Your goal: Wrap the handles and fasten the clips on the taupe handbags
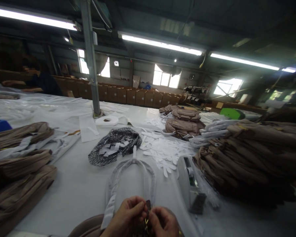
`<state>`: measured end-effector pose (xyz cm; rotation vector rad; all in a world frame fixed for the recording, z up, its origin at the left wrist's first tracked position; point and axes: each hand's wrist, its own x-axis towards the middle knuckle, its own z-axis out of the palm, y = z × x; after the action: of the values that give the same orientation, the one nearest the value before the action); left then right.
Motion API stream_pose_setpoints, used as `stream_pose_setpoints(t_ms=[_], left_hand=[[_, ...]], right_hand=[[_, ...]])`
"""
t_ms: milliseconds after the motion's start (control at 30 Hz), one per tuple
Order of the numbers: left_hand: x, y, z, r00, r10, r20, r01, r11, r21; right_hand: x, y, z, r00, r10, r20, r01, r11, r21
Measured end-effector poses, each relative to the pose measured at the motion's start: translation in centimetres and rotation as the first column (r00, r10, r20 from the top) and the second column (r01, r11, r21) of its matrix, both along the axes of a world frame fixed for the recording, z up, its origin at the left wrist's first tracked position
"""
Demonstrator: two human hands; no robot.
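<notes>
My left hand (124, 215) and my right hand (164, 221) meet at the bottom edge, fingers pinched together on a small dark and gold metal piece (147, 214), probably a zipper pull. Under them lies a tan bag (88, 227), only partly in view. Its two handles, wrapped in white paper (130, 174), arch away from me across the white table (74, 194).
Stacks of tan bags lie at the left (19, 184) and right (251, 154), more sit farther back (184, 123). A speckled cloth holding paper scraps (114, 144), scattered white paper cut-outs (162, 151), a tape dispenser (191, 184), a grey post (91, 59). A person (37, 80) works far left.
</notes>
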<state>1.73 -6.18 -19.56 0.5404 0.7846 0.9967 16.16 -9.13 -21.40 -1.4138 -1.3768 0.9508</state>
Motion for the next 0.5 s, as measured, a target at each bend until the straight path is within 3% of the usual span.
stream_pose_setpoints(t_ms=[167, 500], left_hand=[[0.1, 0.0, -0.8, 0.998, -0.056, -0.036, 0.058, 0.997, 0.047], [0.0, 0.3, -1.9, 0.988, -0.106, -0.115, 0.118, 0.988, 0.098]], right_hand=[[-0.2, 0.1, 1.1, 0.991, -0.049, 0.122, 0.037, 0.994, 0.102], [-0.4, 0.2, 1.4, 0.972, -0.056, 0.228, 0.029, 0.992, 0.122]])
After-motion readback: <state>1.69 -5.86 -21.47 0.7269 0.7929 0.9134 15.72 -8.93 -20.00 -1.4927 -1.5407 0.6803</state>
